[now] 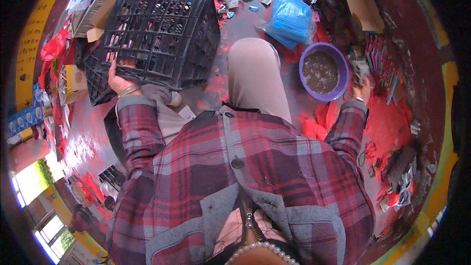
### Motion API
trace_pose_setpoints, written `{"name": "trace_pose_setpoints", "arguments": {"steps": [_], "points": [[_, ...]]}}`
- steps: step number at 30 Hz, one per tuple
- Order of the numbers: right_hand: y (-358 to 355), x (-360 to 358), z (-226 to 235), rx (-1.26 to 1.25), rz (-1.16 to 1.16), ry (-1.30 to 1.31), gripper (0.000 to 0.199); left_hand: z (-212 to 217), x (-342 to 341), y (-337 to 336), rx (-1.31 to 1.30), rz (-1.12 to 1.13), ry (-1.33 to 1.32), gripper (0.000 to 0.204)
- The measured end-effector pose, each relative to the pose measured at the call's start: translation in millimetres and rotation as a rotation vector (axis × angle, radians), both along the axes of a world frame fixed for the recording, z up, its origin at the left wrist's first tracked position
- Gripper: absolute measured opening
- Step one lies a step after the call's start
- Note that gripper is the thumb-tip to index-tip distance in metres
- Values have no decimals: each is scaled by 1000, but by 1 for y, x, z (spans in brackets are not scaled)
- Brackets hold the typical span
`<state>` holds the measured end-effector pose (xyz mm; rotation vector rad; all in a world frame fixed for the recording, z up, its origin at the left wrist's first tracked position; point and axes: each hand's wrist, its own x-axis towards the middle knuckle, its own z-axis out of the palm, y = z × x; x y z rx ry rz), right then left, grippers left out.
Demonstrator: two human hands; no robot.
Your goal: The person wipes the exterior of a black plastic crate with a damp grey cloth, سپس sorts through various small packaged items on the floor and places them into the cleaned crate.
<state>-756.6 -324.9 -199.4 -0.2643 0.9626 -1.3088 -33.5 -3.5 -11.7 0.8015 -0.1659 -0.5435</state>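
A black plastic lattice crate stands tilted on its side at my left. My left hand is closed on its near lower edge, with the fingertips partly hidden by the bars. Just right of a purple basin of murky brown water, my right hand is closed round a crumpled grey rag. The rag is outside the basin, near its rim. My right fingers are partly covered by it.
Blue plastic-wrapped packets lie behind the basin. Many thin coloured sticks are heaped at the far right. An open cardboard box stands at the back right. Another dark crate sits behind my left hand. Small packaged goods litter the far floor.
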Motion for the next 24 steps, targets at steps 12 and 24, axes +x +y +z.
{"name": "trace_pose_setpoints", "arguments": {"steps": [12,24], "points": [[-8,105,143,-317,87,-170,32,-2,-31,4,-107,-163,102,15],[91,472,240,-981,650,720,30,1,-104,-4,-85,-318,211,66]]}}
